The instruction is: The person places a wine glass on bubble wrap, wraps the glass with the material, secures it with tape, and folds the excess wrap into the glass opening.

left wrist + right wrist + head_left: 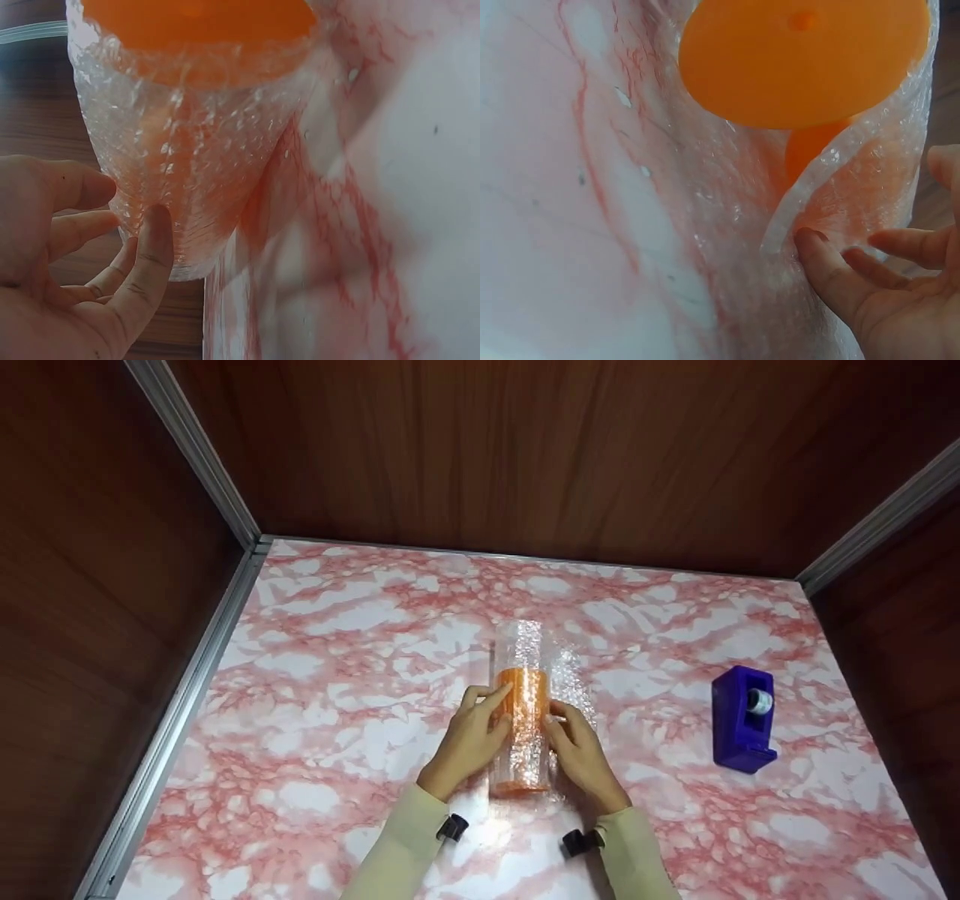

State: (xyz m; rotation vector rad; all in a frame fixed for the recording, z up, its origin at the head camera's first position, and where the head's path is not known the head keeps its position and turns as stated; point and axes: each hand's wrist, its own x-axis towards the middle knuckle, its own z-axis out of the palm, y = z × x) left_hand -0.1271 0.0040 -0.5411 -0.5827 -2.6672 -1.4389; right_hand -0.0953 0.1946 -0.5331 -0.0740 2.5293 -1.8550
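Two pale sleeves [401, 844] reach in from the near edge, black wrist devices [452, 828] under the cuffs. Just ahead, an orange stemmed cup [531, 682] lies on the marbled tabletop [337, 720] inside a tube of bubble wrap [525, 641], its disc base [802, 71] facing the person. The left hand [472, 735] lightly grasps the wrap's left side, index finger on top; the right hand [581, 742] grasps the wrap opposite, thumb by an edge. Held from both sides, the cup probably cannot roll and the layers sit snug. A looser flap of wrap spreads flat to the right, and the tube runs on past the cup, likely leaving film to cover that end.

Farther right, well apart, stands a purple tape dispenser [727, 727], its cutting end toward the person, seemingly for easy reach. Bare tabletop separates the tube from the left metal rail [202, 641] and the wooden back panel [487, 457].
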